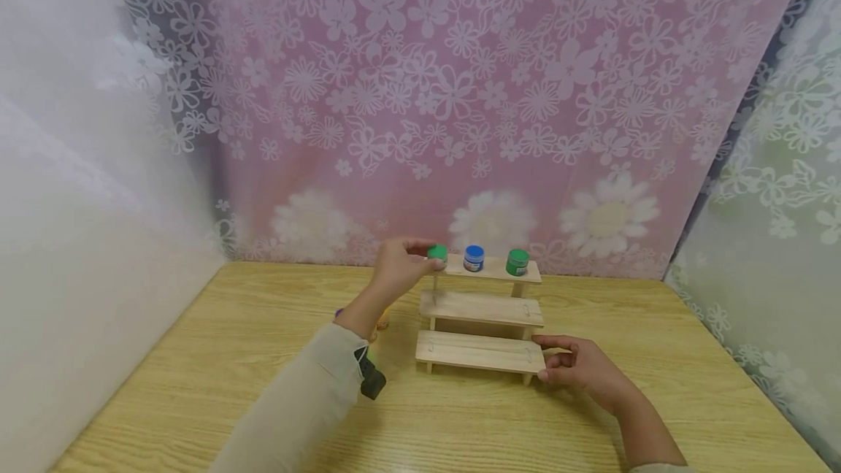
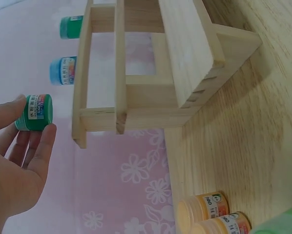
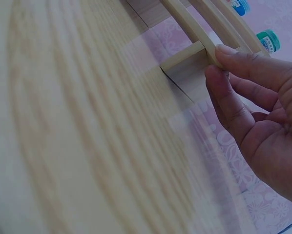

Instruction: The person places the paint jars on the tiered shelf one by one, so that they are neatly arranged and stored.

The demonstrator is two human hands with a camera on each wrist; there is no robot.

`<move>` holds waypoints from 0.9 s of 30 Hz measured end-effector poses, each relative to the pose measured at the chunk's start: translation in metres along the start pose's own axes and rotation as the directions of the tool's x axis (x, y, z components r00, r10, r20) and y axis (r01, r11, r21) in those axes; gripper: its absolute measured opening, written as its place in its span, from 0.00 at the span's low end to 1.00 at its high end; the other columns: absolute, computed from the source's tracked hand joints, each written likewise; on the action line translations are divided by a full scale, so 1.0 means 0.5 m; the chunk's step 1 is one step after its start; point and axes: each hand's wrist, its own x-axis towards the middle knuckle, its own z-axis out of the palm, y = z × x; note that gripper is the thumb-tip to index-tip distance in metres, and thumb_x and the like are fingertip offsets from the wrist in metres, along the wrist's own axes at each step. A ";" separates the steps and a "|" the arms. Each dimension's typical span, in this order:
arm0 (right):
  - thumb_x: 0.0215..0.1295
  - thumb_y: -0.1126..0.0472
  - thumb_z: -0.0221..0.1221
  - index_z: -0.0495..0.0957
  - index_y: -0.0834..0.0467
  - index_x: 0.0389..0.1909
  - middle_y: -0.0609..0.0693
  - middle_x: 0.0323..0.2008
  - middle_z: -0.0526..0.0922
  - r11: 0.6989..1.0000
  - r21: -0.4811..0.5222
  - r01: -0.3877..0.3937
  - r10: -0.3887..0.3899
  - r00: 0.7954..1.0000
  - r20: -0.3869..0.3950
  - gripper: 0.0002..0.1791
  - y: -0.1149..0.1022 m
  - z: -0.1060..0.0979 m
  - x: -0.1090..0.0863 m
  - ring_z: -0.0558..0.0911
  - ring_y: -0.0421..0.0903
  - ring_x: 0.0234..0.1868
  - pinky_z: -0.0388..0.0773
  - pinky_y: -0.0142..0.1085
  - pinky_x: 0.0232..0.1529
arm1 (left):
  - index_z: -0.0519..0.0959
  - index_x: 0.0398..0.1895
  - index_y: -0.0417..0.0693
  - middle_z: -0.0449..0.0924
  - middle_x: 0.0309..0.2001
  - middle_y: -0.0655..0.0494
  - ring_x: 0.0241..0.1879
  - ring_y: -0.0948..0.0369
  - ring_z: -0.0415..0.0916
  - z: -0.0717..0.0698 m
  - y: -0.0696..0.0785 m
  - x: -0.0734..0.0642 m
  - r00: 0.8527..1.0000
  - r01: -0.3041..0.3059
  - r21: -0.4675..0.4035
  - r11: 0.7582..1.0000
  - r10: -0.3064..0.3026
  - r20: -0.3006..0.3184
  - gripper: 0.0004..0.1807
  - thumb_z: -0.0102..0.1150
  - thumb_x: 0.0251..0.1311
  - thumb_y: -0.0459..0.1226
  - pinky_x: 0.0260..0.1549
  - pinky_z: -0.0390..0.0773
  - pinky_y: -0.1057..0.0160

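Observation:
A three-tier wooden stand point(image 1: 482, 308) rests on the table. My left hand point(image 1: 397, 268) holds a green paint jar point(image 2: 37, 112) between thumb and fingers at the left end of the top board. In the left wrist view a gap shows between this jar and the board. A blue paint jar point(image 1: 474, 259) stands mid-board, and another green paint jar point(image 1: 518, 263) stands near the right end. Down at the lowest board, my right hand point(image 1: 587, 371) pinches its right end between thumb and fingers, seen closely in the right wrist view.
Two orange paint jars point(image 2: 212, 209) stand on the table left of the stand, mostly hidden behind my left forearm in the head view. A blurred green object point(image 2: 282, 224) is close by them. A flowered pink curtain point(image 1: 394, 93) hangs behind the wooden table point(image 1: 263, 341).

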 end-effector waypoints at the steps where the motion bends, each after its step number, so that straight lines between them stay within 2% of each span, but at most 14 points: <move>1: 0.59 0.62 0.68 0.60 0.71 0.70 0.55 0.36 0.77 1.000 -0.001 0.000 0.000 1.000 0.000 0.41 0.000 0.000 0.000 0.78 0.44 0.36 0.81 0.40 0.42 | 0.86 0.47 0.49 0.83 0.41 0.55 0.44 0.56 0.80 0.004 -0.002 0.003 1.000 -0.001 0.005 1.000 0.001 -0.003 0.18 0.75 0.51 0.37 0.36 0.82 0.62; 6: 0.60 0.62 0.68 0.60 0.71 0.70 0.55 0.36 0.77 1.000 -0.006 0.001 -0.001 1.000 0.000 0.41 -0.001 0.000 0.000 0.78 0.44 0.37 0.81 0.40 0.42 | 0.85 0.49 0.46 0.83 0.42 0.52 0.44 0.55 0.81 0.020 -0.012 0.016 1.000 0.008 0.013 1.000 -0.008 0.001 0.19 0.74 0.52 0.35 0.36 0.83 0.63; 13: 0.60 0.62 0.68 0.60 0.71 0.70 0.55 0.38 0.77 1.000 -0.003 -0.004 0.004 1.000 0.000 0.41 -0.002 -0.001 -0.001 0.78 0.44 0.37 0.81 0.39 0.42 | 0.84 0.50 0.42 0.83 0.45 0.46 0.44 0.54 0.82 0.037 -0.023 0.034 1.000 -0.012 0.017 1.000 0.012 0.005 0.18 0.72 0.54 0.33 0.35 0.83 0.65; 23: 0.59 0.61 0.69 0.61 0.69 0.70 0.55 0.37 0.77 1.000 -0.012 -0.014 0.014 1.000 -0.014 0.41 0.002 -0.003 0.001 0.78 0.45 0.38 0.81 0.39 0.41 | 0.84 0.50 0.44 0.83 0.45 0.49 0.45 0.55 0.81 0.039 -0.032 0.039 1.000 -0.008 0.021 1.000 0.008 -0.014 0.17 0.70 0.56 0.35 0.36 0.83 0.65; 27: 0.60 0.62 0.68 0.61 0.69 0.70 0.55 0.37 0.77 1.000 -0.011 -0.001 0.000 1.000 -0.005 0.41 0.004 -0.002 0.002 0.78 0.45 0.38 0.81 0.39 0.41 | 0.84 0.50 0.44 0.83 0.44 0.49 0.44 0.55 0.82 0.036 -0.036 0.037 0.999 -0.024 0.026 0.999 0.025 -0.023 0.17 0.71 0.56 0.34 0.36 0.83 0.65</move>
